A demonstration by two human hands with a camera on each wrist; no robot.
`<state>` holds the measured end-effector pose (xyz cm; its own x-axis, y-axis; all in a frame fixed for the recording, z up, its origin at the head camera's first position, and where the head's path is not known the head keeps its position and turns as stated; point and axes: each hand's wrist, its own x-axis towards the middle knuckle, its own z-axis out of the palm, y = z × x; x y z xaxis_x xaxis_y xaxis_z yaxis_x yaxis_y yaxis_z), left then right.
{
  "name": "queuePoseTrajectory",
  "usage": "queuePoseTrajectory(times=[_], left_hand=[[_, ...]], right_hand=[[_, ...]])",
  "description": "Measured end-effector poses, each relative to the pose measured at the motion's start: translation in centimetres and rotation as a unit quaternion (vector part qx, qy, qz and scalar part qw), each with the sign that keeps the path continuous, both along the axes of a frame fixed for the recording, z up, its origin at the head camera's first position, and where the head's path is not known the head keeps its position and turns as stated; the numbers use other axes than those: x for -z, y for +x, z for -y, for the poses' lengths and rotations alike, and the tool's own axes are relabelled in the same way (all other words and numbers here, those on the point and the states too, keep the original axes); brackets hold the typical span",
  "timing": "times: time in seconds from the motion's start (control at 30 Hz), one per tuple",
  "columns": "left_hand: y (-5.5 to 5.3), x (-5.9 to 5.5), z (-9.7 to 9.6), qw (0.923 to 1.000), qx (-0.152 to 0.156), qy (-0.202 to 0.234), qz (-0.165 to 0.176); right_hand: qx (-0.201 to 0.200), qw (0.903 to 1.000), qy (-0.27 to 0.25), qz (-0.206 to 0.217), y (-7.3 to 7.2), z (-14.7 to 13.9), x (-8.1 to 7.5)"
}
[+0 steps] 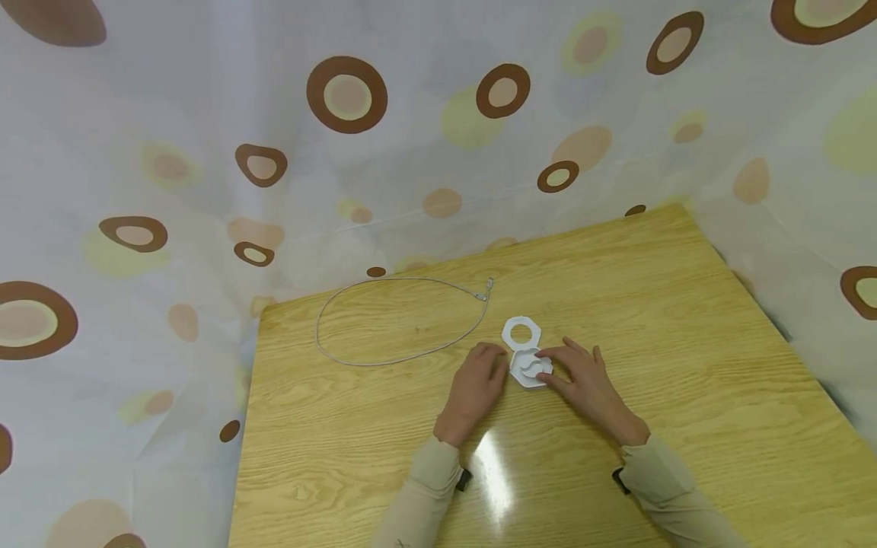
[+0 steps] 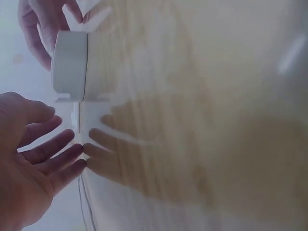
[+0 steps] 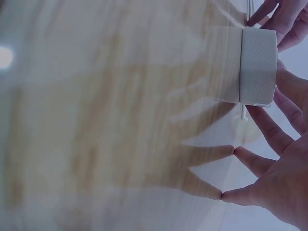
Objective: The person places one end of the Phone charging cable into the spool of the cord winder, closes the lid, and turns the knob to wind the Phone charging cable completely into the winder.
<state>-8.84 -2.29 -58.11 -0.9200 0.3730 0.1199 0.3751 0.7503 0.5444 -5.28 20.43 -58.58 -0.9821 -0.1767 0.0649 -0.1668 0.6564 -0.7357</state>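
Note:
A small white hexagonal case (image 1: 527, 381) lies opened out on the table, its hollow facing up with a curved white divider inside. Joined at its far side is a hexagonal lid (image 1: 508, 335) with a round opening. My right hand (image 1: 585, 380) holds the case's right side between thumb and forefinger; its other fingers (image 3: 240, 196) spread down to the tabletop. Beside the case's left edge, my left hand (image 1: 474, 386) rests on the table with loosely bent fingers, holding nothing. Both wrist views show the case's textured side wall (image 3: 258, 67).
A thin white cable (image 1: 370, 365) lies in a wide loop at the back left of the wooden table (image 1: 329, 457), with its two plugs (image 1: 490, 282) close together beyond the lid. A patterned curtain (image 1: 411, 167) hangs along the back and sides. Each wrist wears a dark band.

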Motion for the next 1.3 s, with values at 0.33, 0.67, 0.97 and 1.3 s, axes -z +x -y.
queuePoseTrajectory(times=[0.33,0.67,0.97,1.3], left_hand=[[-1.2,-0.7,1.3,0.9996,-0.015,-0.024,0.008],[-2.4,-1.1,1.3,0.9974,-0.024,-0.058,0.035],[-3.2,-1.4,1.0,0.9972,-0.025,-0.062,0.034],[-4.6,-0.8,0.9,0.9896,-0.086,-0.106,-0.047]], right_hand=[[0.004,1.0,-0.003,0.0,0.0,0.1,-0.1],[-0.006,0.9999,-0.012,0.0,0.0,0.0,-0.3],[-0.011,0.9997,-0.019,0.008,0.0,-0.2,0.1],[-0.012,0.9997,-0.022,0.005,0.0,-0.1,-0.2]])
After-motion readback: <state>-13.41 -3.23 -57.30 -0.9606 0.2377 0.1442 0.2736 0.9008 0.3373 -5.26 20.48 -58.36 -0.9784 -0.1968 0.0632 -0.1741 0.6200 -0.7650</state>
